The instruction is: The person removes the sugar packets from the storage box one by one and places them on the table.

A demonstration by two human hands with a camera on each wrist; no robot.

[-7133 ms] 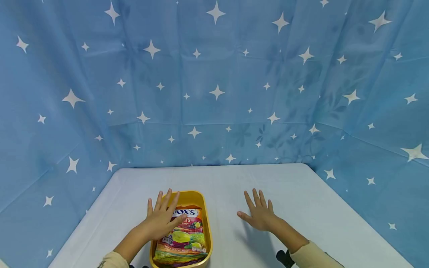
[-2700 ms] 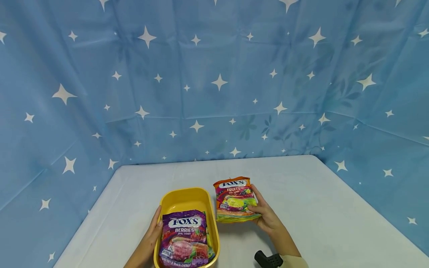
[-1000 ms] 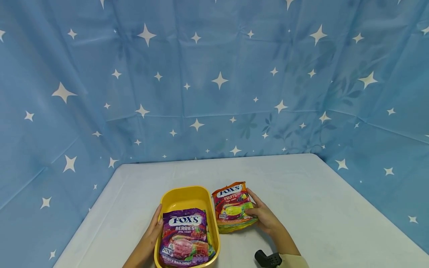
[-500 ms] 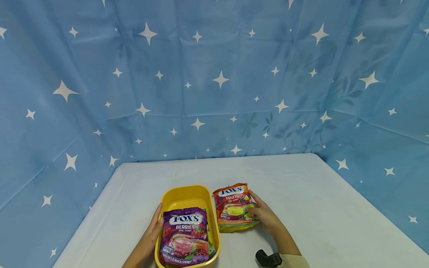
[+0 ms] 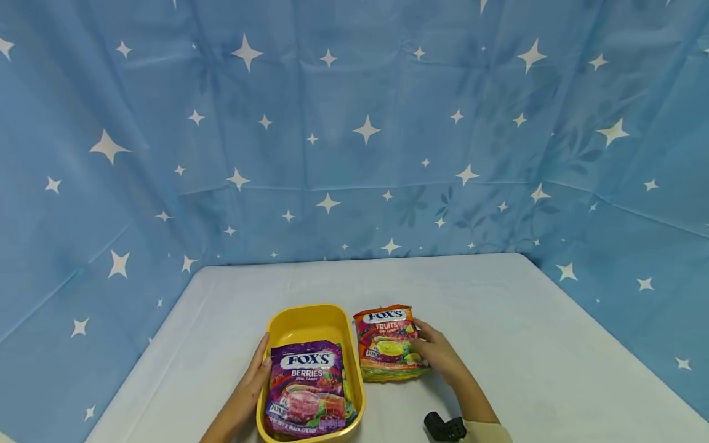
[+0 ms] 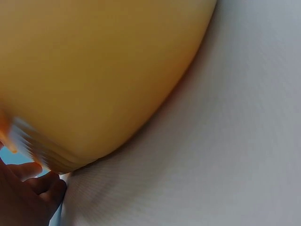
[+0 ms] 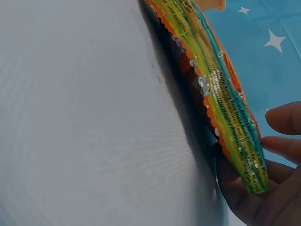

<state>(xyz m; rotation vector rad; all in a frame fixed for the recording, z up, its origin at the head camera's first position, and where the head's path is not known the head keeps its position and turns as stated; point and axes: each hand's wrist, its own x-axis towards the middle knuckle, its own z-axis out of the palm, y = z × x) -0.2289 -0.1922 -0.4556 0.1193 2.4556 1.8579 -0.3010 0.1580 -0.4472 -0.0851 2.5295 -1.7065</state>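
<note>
In the head view my left hand (image 5: pixel 252 381) holds the left wall of a yellow tub (image 5: pixel 286 321), thumb along the rim. A purple Fox's Berries candy bag (image 5: pixel 307 384) lies inside, overlapping a mostly hidden greenish-yellow bag (image 5: pixel 348 403). The left wrist view has the left fingers (image 6: pixel 43 186) bent at the tub's far end. Right of the tub sits an orange-red Fox's Fruits candy bag (image 5: pixel 386 344). My right hand (image 5: pixel 440 357) is loosely around its right edge. In the right wrist view, some fingertips (image 7: pixel 282 117) stand off the bag's upper side and others lie by its underside.
A white-covered table (image 5: pixel 515 344) bears the tub and the bags. Behind it and along both sides hangs a blue curtain (image 5: pixel 354 154) with white stars. A black strapped device (image 5: pixel 445 426) sits at the right wrist.
The Fruits bag left the tub, exposing the Berries bag, and was lowered beside the tub. Over the last half second the bag stays put while the right fingers loosen. The left hand keeps the tub.
</note>
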